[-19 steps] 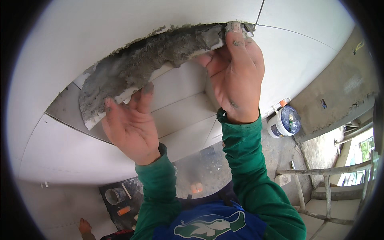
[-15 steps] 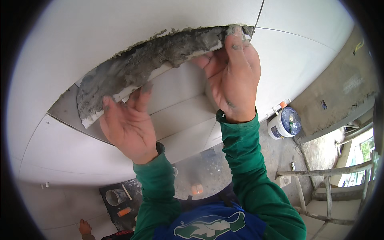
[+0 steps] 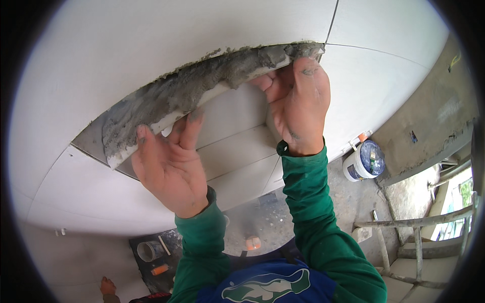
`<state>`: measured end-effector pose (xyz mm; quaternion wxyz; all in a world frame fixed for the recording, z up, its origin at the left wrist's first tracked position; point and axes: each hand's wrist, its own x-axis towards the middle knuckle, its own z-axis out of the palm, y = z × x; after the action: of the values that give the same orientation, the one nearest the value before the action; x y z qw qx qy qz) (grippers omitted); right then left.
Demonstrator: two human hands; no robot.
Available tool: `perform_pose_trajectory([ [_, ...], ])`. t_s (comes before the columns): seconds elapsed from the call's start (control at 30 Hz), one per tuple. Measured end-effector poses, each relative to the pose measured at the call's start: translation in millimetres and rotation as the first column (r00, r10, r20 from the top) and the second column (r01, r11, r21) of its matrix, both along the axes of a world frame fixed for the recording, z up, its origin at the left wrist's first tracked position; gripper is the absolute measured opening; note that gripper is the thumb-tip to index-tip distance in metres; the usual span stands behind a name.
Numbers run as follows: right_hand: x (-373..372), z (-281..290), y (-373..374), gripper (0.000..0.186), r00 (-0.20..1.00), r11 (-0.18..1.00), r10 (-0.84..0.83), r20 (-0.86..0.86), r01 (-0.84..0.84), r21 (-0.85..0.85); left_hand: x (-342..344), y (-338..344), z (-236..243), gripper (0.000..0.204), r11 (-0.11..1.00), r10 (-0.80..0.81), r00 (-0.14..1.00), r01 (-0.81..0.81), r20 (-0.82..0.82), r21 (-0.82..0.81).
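Grey mortar coats the exposed edge and back of the large pale rectangular wall tile (image 3: 237,108), which tilts out from the tiled white wall (image 3: 151,40), its top edge leaning away while the lower part lies against the gap. The left hand (image 3: 169,169), fingers spread, props the tile's face from below at about seven o'clock, carrying weight. The right hand (image 3: 298,108) curls over the tile's upper corner at two o'clock, fingers hooked on the edge to steer it. Toward four o'clock, on the floor, stands a white plastic bucket with a blue lid (image 3: 365,160).
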<state>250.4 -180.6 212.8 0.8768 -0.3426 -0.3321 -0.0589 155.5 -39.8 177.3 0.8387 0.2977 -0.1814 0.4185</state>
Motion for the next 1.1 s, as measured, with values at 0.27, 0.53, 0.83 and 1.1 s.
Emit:
perform_pose_trajectory([
  [0.27, 8, -6, -2, 0.043, 0.983, 0.993, 0.120, 0.140, -0.117, -0.029, -5, 5, 17, 0.049, 0.998, 0.052, 0.995, -0.049, -0.084, 0.042],
  [0.53, 28, -20, 16, 0.050, 0.957, 0.994, -0.017, 0.288, -0.014, 0.105, 4, 1, 16, 0.053, 0.986, -0.151, 0.988, 0.148, 0.034, 0.076],
  [0.83, 27, -23, 31, 0.043, 0.970, 0.951, -0.033, 0.241, -0.044, 0.307, 9, 6, 13, 0.051, 0.972, -0.197, 0.979, 0.187, 0.056, 0.143],
  [1.1, 32, -24, 50, 0.043, 0.950, 0.875, -0.180, 0.255, 0.036, 0.482, 8, 4, 8, 0.050, 0.963, -0.180, 0.979, 0.154, 0.101, 0.219],
])
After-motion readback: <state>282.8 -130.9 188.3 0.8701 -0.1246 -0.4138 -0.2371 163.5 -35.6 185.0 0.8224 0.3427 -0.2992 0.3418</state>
